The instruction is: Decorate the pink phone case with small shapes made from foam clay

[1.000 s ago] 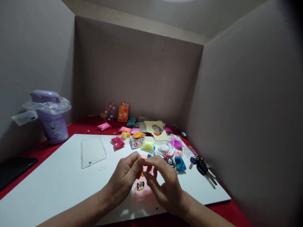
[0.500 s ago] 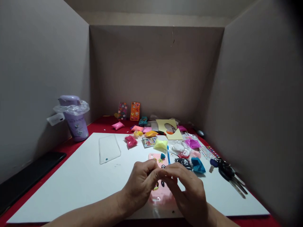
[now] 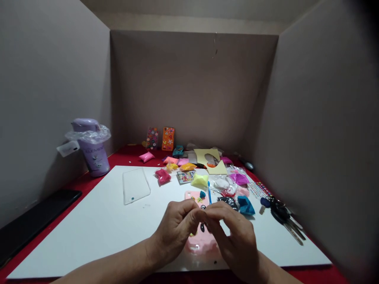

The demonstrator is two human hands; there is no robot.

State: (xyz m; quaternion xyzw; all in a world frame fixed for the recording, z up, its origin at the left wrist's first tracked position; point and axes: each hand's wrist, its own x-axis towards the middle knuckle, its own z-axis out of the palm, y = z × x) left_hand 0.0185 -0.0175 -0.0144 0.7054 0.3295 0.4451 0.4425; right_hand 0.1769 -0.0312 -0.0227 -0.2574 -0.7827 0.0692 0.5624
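My left hand (image 3: 179,221) and my right hand (image 3: 235,232) meet fingertip to fingertip above a pink phone case (image 3: 204,241). Both are closed in a pinch; whatever lies between the fingertips is too small or hidden to name. The case lies on the white board, partly covered by my hands, and carries small clay decorations in yellow, black and white. A teal clay lump (image 3: 202,194) sits at its far end. Just to the right of that end is a blue modelling tool (image 3: 209,192). A black packet (image 3: 227,203) and a teal packet (image 3: 246,205) lie beyond my right hand.
On the white board (image 3: 97,232) lies a clear case (image 3: 136,186). Coloured clay packets, including a yellow one (image 3: 200,180), crowd the back. Keys (image 3: 284,217) rest at right. A purple tumbler (image 3: 94,152) stands at left, and two decorated cases, one orange (image 3: 168,139), lean behind.
My hands stay pinched together over the pink case, with only a slight shift of the fingers. The whole view has moved a little, so the surroundings appear slightly further left.
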